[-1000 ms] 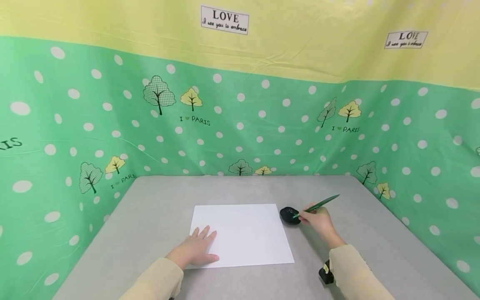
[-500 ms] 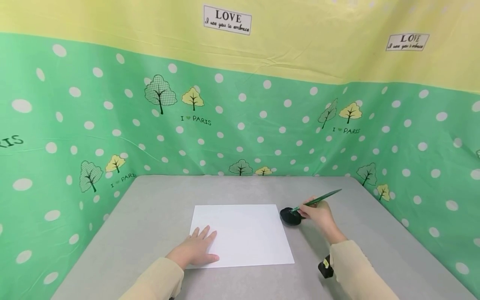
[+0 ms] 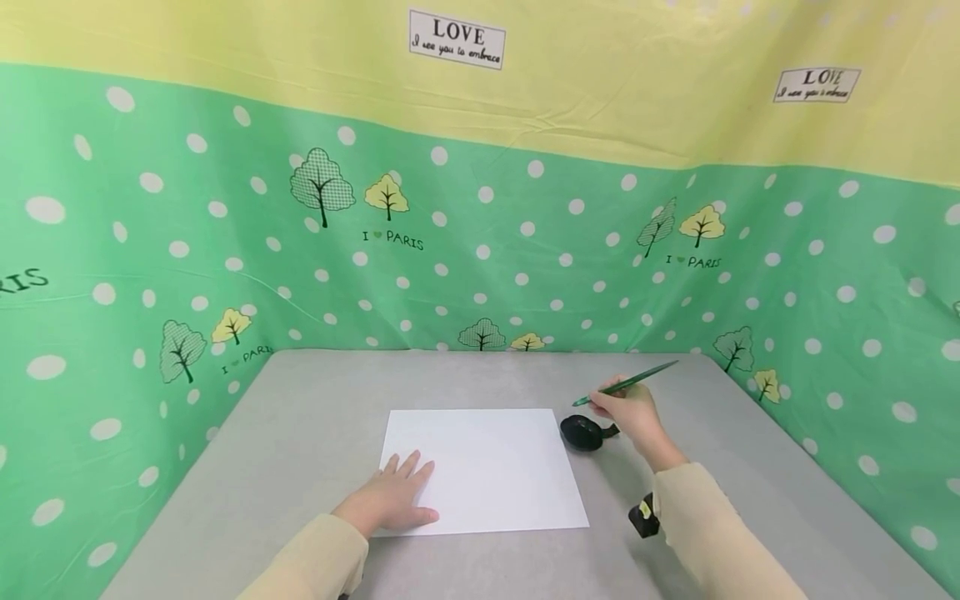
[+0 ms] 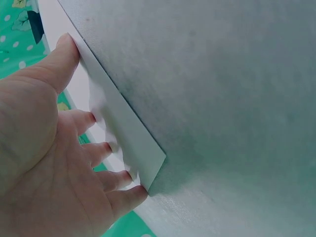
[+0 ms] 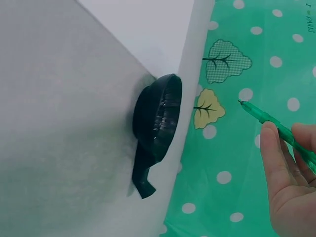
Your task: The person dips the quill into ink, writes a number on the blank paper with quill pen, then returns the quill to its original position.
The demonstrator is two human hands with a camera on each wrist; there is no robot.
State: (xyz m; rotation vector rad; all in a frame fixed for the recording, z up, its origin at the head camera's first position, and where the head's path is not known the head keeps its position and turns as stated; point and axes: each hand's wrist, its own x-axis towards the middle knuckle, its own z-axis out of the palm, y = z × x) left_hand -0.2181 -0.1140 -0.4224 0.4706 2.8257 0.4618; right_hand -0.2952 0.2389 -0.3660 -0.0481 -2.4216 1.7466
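Observation:
My right hand [image 3: 633, 417] pinches a slim green pen-like stick [image 3: 626, 383] between thumb and fingers. Its narrow dark tip points left, in the air beyond a small black dish [image 3: 581, 433] with a short curved handle. In the right wrist view the inside of that dish [image 5: 166, 118] looks glossy, and the stick [image 5: 276, 126] is apart from it. My left hand [image 3: 393, 496] lies with spread fingers on the left part of a white sheet of paper [image 3: 495, 467]. The left wrist view shows its fingertips [image 4: 101, 148] along the paper's corner [image 4: 148, 163].
A small black box-like thing with a yellow mark [image 3: 643, 517] is beside my right sleeve [image 3: 712, 525], partly hidden by it. Under everything is a grey table [image 3: 330, 379]. Green and yellow printed cloth [image 3: 480, 225] hangs behind and at both sides.
My right hand has lifted the green stick out of the black dish and moved it up and away, uncovering the dish's handle. The left hand and paper stay still.

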